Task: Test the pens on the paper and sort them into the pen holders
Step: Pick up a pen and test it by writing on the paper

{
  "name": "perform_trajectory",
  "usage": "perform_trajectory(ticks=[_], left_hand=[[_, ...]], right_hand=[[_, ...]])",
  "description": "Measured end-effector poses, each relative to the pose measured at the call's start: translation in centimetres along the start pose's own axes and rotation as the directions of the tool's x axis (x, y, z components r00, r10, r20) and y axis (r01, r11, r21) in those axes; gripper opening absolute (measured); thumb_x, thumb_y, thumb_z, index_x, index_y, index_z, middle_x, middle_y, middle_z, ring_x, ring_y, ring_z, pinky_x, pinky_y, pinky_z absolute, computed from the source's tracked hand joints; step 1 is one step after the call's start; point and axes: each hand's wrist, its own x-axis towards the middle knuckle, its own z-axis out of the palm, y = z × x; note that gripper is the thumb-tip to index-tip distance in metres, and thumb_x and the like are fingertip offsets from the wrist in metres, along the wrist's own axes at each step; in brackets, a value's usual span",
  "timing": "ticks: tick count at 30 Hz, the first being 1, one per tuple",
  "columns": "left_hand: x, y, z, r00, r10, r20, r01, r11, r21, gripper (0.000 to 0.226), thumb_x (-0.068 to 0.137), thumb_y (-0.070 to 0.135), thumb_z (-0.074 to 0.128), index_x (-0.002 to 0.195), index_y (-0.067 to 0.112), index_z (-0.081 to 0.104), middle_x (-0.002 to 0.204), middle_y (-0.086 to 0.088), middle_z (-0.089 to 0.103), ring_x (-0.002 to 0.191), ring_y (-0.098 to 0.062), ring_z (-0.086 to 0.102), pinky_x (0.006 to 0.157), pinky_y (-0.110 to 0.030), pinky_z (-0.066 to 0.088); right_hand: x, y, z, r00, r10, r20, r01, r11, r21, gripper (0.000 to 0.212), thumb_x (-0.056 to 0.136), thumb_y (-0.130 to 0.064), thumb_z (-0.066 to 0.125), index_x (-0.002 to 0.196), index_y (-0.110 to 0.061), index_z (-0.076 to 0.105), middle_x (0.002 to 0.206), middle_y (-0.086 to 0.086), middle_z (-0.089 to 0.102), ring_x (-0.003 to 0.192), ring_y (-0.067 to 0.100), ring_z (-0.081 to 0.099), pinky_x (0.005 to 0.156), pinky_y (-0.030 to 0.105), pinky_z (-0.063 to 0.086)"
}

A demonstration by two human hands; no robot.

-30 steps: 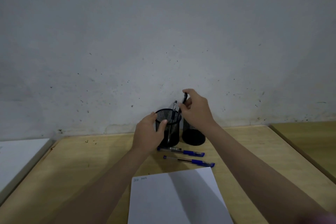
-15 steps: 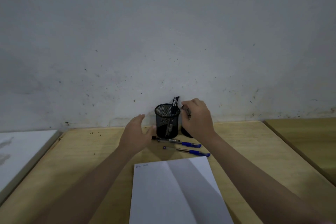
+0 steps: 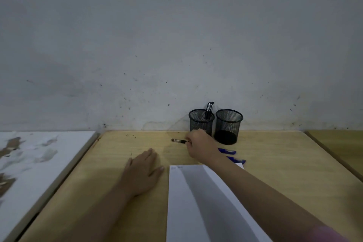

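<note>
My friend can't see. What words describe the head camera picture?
A person's right hand grips a pen lying on a wooden table, in front of two black mesh pen holders. The left hand rests flat beside a white paper; the left holder has pens in it.

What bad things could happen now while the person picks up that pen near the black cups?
1. The right hand pinches only one end of the pen, so the grip may slip and drop it on the table.
2. That hand sits close to the left pen holder, which holds pens; a bump might tip it.
3. The forearm crosses above the paper and two blue-capped pens; dragging back could shift them.
</note>
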Motion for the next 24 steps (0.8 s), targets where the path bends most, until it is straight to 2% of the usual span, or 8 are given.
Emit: perform_trajectory(ticks=[3,8,12,15,17,20,24], left_hand=[[0.1,-0.1,0.2,1.000,0.000,-0.024,-0.001,1.000,-0.010,0.069,0.088,0.059,0.035,0.144,0.023,0.021,0.155,0.005,0.015,0.141,-0.013,0.014,0.115,-0.048,0.012],[0.4,-0.3,0.5,0.999,-0.003,-0.052,0.002,1.000,-0.014,0.074,0.081,0.065,0.032,0.142,0.024,0.026,0.154,0.006,0.020,0.140,-0.013,0.018,0.115,-0.047,0.013],[0.6,-0.5,0.6,0.996,-0.007,-0.084,0.004,0.999,-0.035,0.087,0.067,0.073,0.021,0.140,0.025,0.030,0.153,0.006,0.024,0.139,-0.013,0.022,0.114,-0.048,0.016],[0.5,-0.6,0.7,0.994,-0.009,-0.105,0.003,0.998,-0.057,0.086,0.066,0.072,0.022,0.139,0.026,0.033,0.152,0.007,0.026,0.138,-0.012,0.023,0.113,-0.046,0.015],[0.5,-0.4,0.6,0.996,-0.013,-0.088,0.006,0.997,-0.074,0.082,0.071,0.070,0.026,0.139,0.026,0.032,0.152,0.007,0.025,0.138,-0.012,0.022,0.113,-0.047,0.013],[0.1,0.0,0.5,0.995,-0.006,-0.101,-0.005,0.994,-0.112,0.075,0.077,0.061,0.036,0.140,0.022,0.030,0.151,0.003,0.027,0.138,-0.015,0.024,0.114,-0.044,0.014],[-1.1,0.5,-0.1,0.951,0.047,-0.305,-0.123,0.964,-0.234,0.061,0.082,0.037,0.056,0.136,0.014,0.039,0.137,-0.004,0.049,0.125,-0.018,0.044,0.100,-0.023,0.029]], right_hand=[[0.6,-0.3,1.2,0.999,0.024,0.039,-0.022,0.999,-0.037,0.015,0.085,-0.003,0.046,0.086,-0.002,0.061,0.090,0.015,0.061,0.090,0.029,0.055,0.058,0.030,0.037],[2.0,-0.6,2.9,0.995,0.063,0.071,-0.053,0.990,-0.130,0.019,0.085,0.004,0.044,0.094,-0.002,0.059,0.102,0.016,0.060,0.097,0.030,0.055,0.065,0.032,0.043],[2.8,-0.5,3.9,0.999,0.025,0.037,-0.017,0.977,-0.211,0.027,0.084,0.008,0.043,0.099,-0.004,0.062,0.104,0.015,0.062,0.099,0.028,0.057,0.068,0.031,0.046],[3.0,-0.6,4.2,0.998,-0.048,-0.032,0.041,0.980,-0.196,0.029,0.081,0.010,0.045,0.097,-0.004,0.065,0.097,0.012,0.065,0.102,0.029,0.054,0.068,0.034,0.047],[2.8,-0.8,3.9,0.986,-0.127,-0.110,0.103,0.974,-0.201,0.026,0.071,0.013,0.054,0.087,-0.003,0.068,0.082,0.011,0.067,0.090,0.031,0.058,0.056,0.031,0.044],[2.0,-0.7,3.0,0.952,-0.243,-0.186,0.209,0.960,-0.184,0.030,0.053,0.012,0.072,0.074,-0.009,0.072,0.062,0.002,0.066,0.063,0.024,0.058,0.037,0.024,0.040],[-0.4,-0.7,1.3,0.887,-0.371,-0.275,0.347,0.928,-0.134,0.030,0.061,0.011,0.073,0.081,-0.011,0.072,0.069,0.000,0.069,0.061,0.020,0.052,0.042,0.023,0.042]])
